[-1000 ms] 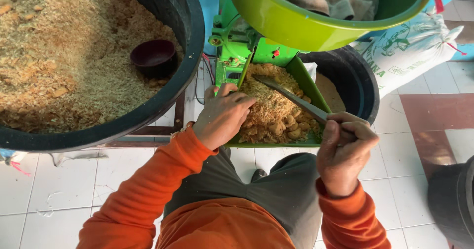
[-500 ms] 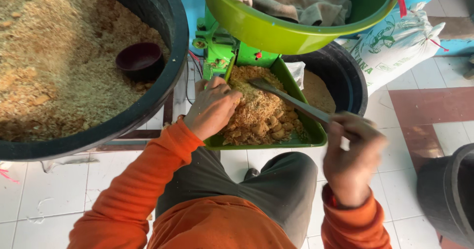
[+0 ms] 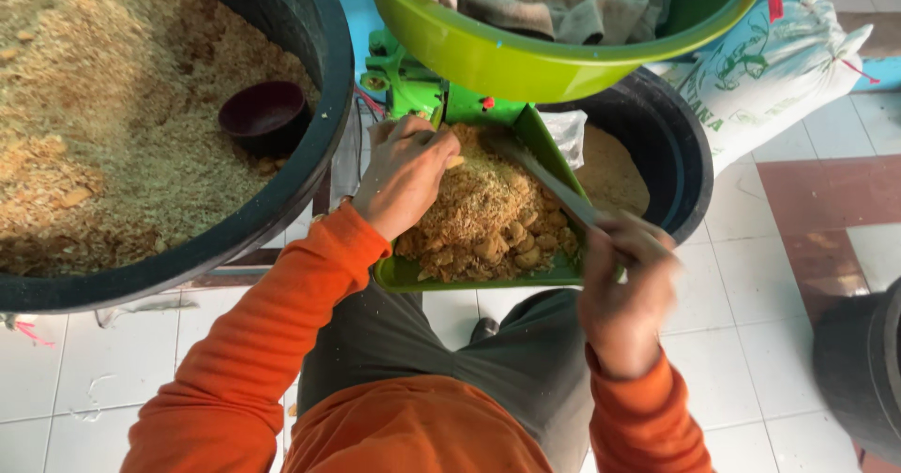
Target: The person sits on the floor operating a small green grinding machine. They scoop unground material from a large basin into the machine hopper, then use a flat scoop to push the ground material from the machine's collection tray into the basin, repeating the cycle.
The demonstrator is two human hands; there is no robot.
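Observation:
A green feed tray (image 3: pixel 404 273) on a green machine (image 3: pixel 413 93) holds a heap of tan crumbly meal with lumps (image 3: pixel 488 220). My left hand (image 3: pixel 405 175) rests on the far left of the heap, fingers curled into the meal. In my right hand (image 3: pixel 627 290) is a flat metal stick (image 3: pixel 549 187), gripped at its near end, and its far end lies across the heap toward the machine. Both sleeves are orange.
A big black tub (image 3: pixel 310 168) of tan meal with a dark bowl (image 3: pixel 266 114) in it stands at left. A lime green basin (image 3: pixel 526 60) with a cloth hangs above the machine. A black tub (image 3: pixel 680 154) sits behind the tray, a white sack (image 3: pixel 779 69) at right.
My left hand has slid farther up the heap toward the machine. The right hand with the stick has moved a little down and right.

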